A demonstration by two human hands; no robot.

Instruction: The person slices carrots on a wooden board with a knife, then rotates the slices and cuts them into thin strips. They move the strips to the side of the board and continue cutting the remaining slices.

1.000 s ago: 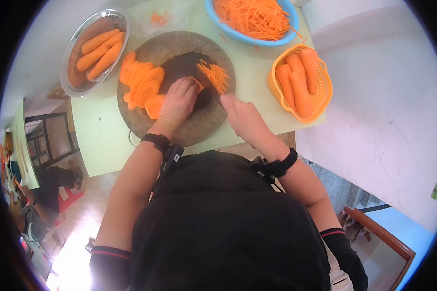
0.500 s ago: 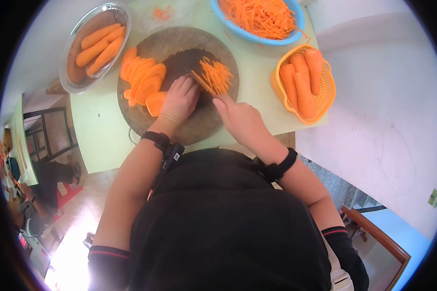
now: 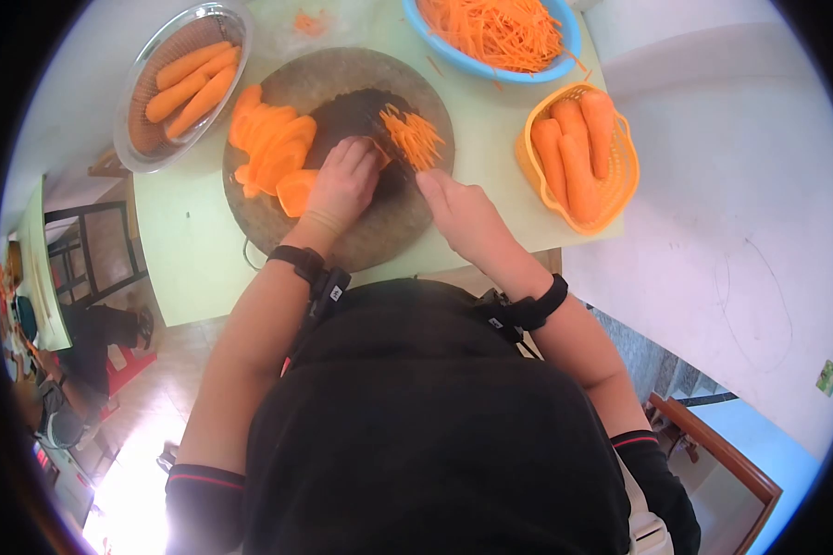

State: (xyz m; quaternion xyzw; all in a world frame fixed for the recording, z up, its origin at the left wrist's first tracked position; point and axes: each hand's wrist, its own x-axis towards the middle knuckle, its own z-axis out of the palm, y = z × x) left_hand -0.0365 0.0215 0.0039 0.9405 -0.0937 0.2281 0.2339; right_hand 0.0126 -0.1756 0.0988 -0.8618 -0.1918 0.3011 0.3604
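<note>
On a round, dark-stained chopping board (image 3: 379,240), my left hand (image 3: 342,185) is closed, its curled fingertips pressing down a carrot slice (image 3: 383,157) that shows only at their edge. My right hand (image 3: 467,215) grips a kitchen knife (image 3: 402,154); its handle is hidden in the fist and its dark blade is hard to make out. The blade lies just right of my left fingertips. Beyond it is a small heap of carrot shreds (image 3: 415,139). Overlapping carrot slices (image 3: 273,139) fan out left of my left hand, with a larger piece (image 3: 295,192) close to the wrist.
A metal colander (image 3: 139,153) of whole carrots stands at the back left. At the back right is a blue bowl (image 3: 491,73) heaped with shreds, and nearer, a yellow basket (image 3: 623,185) of carrots. A white wall (image 3: 713,176) borders the right; another person (image 3: 65,407) is far left.
My right hand has moved slightly right and toward me with the knife, opening a small gap from the shreds. My left hand stays nearly in place, and a carrot edge shows at its fingertips.
</note>
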